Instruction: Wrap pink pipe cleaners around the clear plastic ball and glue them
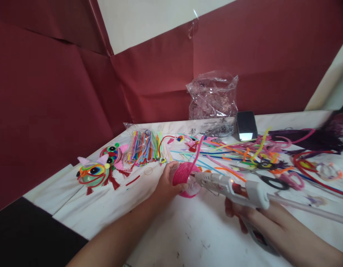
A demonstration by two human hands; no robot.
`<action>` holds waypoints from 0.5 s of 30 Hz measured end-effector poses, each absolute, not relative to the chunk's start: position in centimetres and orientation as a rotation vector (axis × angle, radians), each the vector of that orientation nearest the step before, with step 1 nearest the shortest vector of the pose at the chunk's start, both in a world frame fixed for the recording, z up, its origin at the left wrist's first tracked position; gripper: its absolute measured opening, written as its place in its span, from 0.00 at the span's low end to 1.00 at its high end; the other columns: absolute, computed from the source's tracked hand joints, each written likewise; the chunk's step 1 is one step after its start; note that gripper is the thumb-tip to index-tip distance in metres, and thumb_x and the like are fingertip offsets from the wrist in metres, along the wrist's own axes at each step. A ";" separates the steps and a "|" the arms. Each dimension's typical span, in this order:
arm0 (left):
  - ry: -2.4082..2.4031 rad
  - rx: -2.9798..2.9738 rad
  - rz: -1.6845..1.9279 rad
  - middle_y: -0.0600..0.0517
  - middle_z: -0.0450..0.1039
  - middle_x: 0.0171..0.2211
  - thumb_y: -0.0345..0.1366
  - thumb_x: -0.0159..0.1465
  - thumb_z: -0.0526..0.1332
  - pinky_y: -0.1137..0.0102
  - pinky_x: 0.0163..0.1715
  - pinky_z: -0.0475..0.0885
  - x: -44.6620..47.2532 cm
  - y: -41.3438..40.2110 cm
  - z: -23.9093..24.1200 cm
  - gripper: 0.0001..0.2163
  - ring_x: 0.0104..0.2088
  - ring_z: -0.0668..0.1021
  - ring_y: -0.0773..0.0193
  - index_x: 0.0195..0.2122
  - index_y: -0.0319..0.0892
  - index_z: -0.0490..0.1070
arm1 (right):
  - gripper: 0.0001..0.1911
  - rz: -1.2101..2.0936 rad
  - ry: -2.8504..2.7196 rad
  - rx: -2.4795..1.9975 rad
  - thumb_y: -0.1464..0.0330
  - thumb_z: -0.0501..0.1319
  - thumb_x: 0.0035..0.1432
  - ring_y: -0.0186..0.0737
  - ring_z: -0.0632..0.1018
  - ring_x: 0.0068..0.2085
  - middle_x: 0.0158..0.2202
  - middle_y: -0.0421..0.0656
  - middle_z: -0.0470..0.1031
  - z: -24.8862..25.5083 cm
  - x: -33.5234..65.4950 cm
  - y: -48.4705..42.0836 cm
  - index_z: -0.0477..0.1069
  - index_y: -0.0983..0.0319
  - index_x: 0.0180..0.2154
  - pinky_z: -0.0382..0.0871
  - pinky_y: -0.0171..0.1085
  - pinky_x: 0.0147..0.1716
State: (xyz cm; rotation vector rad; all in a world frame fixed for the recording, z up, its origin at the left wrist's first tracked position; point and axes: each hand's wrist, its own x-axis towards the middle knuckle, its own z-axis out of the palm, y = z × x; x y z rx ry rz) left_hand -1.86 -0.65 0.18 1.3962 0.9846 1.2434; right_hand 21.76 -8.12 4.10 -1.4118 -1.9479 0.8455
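My left hand (167,183) is closed around a clear rounded plastic piece wound with bright pink pipe cleaner (185,174). A loose end of the pink pipe cleaner sticks up from it. In my right hand (251,215) is a white glue gun (227,187), gripped by its handle, with a small orange light lit on its body. The gun's nozzle points left and meets the pink winding; whether it touches cannot be made out. A long translucent glue stick (307,209) runs out of the gun's back end.
Two colourful animal-head crafts (93,174) with red tassels stand at the left. A bag of assorted pipe cleaners (145,146) lies behind my left hand. Loose pipe cleaners (235,154), black-handled scissors (274,182), a dark box-shaped device (246,126) and a clear plastic bag (212,96) are farther back.
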 end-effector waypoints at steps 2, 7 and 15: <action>0.979 1.387 1.240 0.47 0.67 0.49 0.41 0.41 0.73 0.63 0.48 0.65 -1.8 -0.7 0.2 0.34 0.51 0.69 0.50 0.49 0.45 0.62 | 0.23 0.864 -1.926 -1.413 0.51 0.46 0.56 0.42 0.74 0.27 0.24 0.42 0.75 4.0 21.7 -8.2 0.71 0.58 0.26 0.69 0.37 0.28; 0.962 1.371 1.260 0.47 0.68 0.48 0.42 0.39 0.73 0.63 0.47 0.65 -1.8 -0.7 0.3 0.35 0.51 0.70 0.51 0.48 0.45 0.62 | 0.22 0.869 -1.874 -1.415 0.53 0.47 0.57 0.42 0.74 0.29 0.26 0.43 0.75 3.4 22.1 -7.8 0.72 0.58 0.27 0.69 0.38 0.30; 0.956 1.359 1.256 0.46 0.69 0.48 0.41 0.39 0.74 0.63 0.46 0.66 -1.8 -0.7 0.4 0.35 0.50 0.71 0.50 0.48 0.45 0.63 | 0.20 0.902 -1.828 -1.376 0.55 0.48 0.56 0.41 0.74 0.26 0.23 0.42 0.73 3.9 21.9 -7.8 0.71 0.59 0.25 0.68 0.37 0.26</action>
